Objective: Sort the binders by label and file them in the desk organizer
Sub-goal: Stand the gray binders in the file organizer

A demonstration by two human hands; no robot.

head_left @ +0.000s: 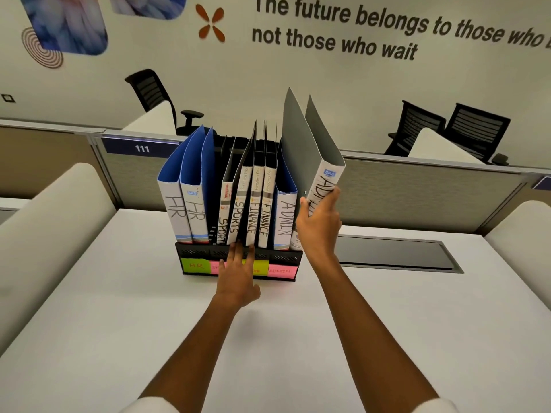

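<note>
A black desk organizer (283, 257) stands on the white desk with sticky notes HR, a pink one, a yellow one and ADMIN on its front. In it stand two blue HR binders (187, 210), two SPORTS binders (231, 210), two FINANCE binders (259, 213) and a blue ADMIN binder (284, 216). My right hand (319, 225) grips the spine of a grey ADMIN binder (310, 150), tilted right at the organizer's right end. My left hand (238, 272) rests with straight fingers against the organizer's front, fingertips touching the SPORTS and FINANCE spines.
The white desk (119, 308) spreads around the organizer. A dark cable hatch (396, 254) lies in the desk at the right. Grey partition panels (417, 192) stand behind, with office chairs (447, 129) beyond them.
</note>
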